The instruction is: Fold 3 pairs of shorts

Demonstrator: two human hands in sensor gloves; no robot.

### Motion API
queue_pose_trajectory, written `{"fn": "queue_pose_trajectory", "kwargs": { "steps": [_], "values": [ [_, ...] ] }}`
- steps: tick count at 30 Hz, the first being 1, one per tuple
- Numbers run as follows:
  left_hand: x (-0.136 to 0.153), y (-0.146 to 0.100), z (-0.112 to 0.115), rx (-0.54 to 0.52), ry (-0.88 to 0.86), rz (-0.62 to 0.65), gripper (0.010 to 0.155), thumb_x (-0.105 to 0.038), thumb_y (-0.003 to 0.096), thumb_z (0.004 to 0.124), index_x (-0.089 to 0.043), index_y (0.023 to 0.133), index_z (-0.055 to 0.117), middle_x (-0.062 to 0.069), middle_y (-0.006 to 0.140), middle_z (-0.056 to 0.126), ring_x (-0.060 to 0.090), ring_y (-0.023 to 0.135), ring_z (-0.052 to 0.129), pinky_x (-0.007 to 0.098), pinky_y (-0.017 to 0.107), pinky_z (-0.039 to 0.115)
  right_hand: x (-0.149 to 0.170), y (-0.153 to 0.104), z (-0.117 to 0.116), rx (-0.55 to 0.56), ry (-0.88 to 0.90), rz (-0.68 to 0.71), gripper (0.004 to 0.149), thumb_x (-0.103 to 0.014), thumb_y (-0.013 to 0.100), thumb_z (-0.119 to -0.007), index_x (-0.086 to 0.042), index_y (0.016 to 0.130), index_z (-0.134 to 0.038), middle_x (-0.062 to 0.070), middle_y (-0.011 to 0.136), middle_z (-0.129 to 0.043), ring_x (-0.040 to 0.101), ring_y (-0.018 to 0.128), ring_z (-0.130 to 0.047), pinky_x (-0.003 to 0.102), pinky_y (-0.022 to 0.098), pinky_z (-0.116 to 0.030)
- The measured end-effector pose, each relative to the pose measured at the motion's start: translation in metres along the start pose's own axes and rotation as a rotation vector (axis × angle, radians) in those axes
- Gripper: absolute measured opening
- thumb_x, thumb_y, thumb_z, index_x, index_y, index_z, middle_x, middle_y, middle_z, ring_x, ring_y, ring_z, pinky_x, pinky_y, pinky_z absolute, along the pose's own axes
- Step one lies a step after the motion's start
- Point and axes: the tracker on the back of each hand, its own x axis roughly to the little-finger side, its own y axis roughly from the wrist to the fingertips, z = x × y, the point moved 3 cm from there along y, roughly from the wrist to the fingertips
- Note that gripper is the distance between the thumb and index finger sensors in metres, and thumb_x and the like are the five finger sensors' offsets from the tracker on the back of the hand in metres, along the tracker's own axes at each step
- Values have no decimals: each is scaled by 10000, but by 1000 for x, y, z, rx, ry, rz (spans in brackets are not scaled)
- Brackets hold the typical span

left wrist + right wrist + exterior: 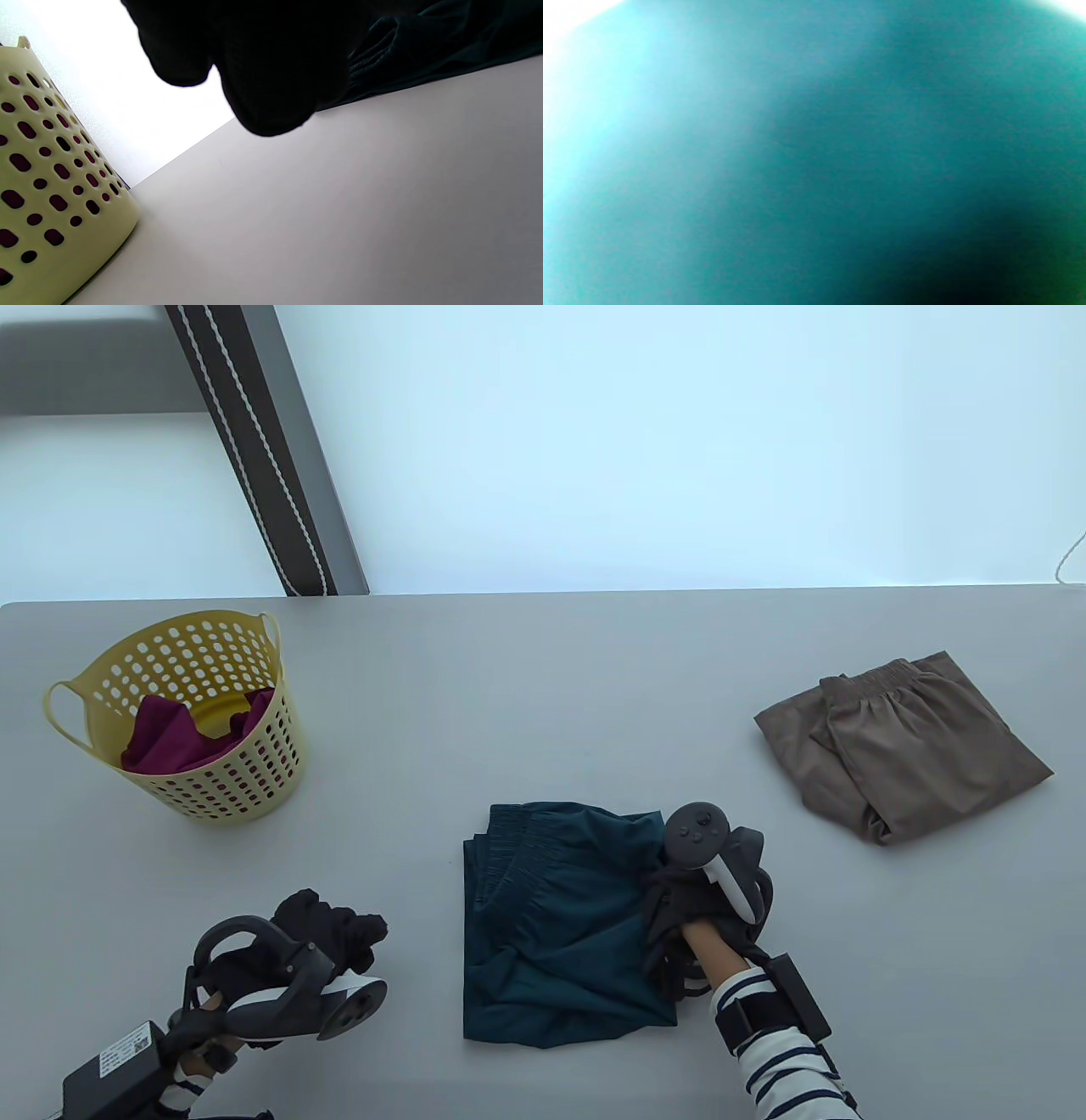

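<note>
Teal shorts (560,925) gripped at the edge by right hand (687,916), left hand (331,933) loosely curled, holding nothing

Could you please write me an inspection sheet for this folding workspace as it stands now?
Surface: grey table, matte.
Job's things: brown shorts folded, far right; teal shorts partly folded, centre front; magenta garment in the yellow basket, far left.
Clutter: nothing seen.
Hands: right hand grips the teal shorts' right edge; left hand off the fabric, fingers loosely curled, holding nothing.
Cables: white cord at the right edge, beyond the table.
Surroundings: dark strip with white stitching behind the table; bright backdrop.
</note>
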Motion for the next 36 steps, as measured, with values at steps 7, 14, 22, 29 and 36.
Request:
{"fn": "queue_pose_trajectory", "kwargs": {
  "steps": [7, 14, 22, 29, 36],
  "values": [
    [1, 0, -1, -6, -3, -7, 453, -494, 482, 568, -343, 903, 639, -164, 758, 951, 12, 536, 1063, 384, 635, 849, -30, -14, 34, -61, 279, 121, 351, -213, 437, -780, -118, 750, -653, 241, 608, -909, 320, 374, -1087, 377, 224, -933],
    [6, 1, -5, -27, 10, -23, 457, -494, 482, 567, -341, 907, 636, -160, 764, 948, 15, 541, 1062, 384, 637, 848, -42, -24, 79, 25, 582, 116, 456, -202, 426, -792, -68, 808, -582, 193, 584, -895, 227, 270, -1073, 306, 168, -905],
    [9, 1, -1, -12, 5, -33, 455, -494, 482, 568, -341, 906, 637, -160, 762, 950, 15, 540, 1062, 384, 637, 848, -17, -9, 209, 369, 942, 215, 513, -232, 439, -786, -169, 875, -523, 101, 701, -872, 189, 439, -1069, 313, 317, -905],
    [10, 3, 0, -5, 18, -35, 455, -494, 482, 568, -342, 905, 638, -162, 761, 950, 15, 541, 1062, 384, 637, 848, 116, 8, 245, 522, 999, -65, 564, -280, 502, -729, -276, 962, -402, -60, 902, -769, 191, 833, -907, 441, 634, -730],
    [11, 7, 1, 7, 28, -47, 457, -496, 483, 567, -343, 908, 635, -161, 765, 949, 15, 543, 1061, 385, 639, 847, 219, 6, 166, 272, 714, -599, 887, -423, 528, -645, 125, 987, -120, 537, 886, -169, 763, 722, -199, 738, 481, -369]
  ]
}}
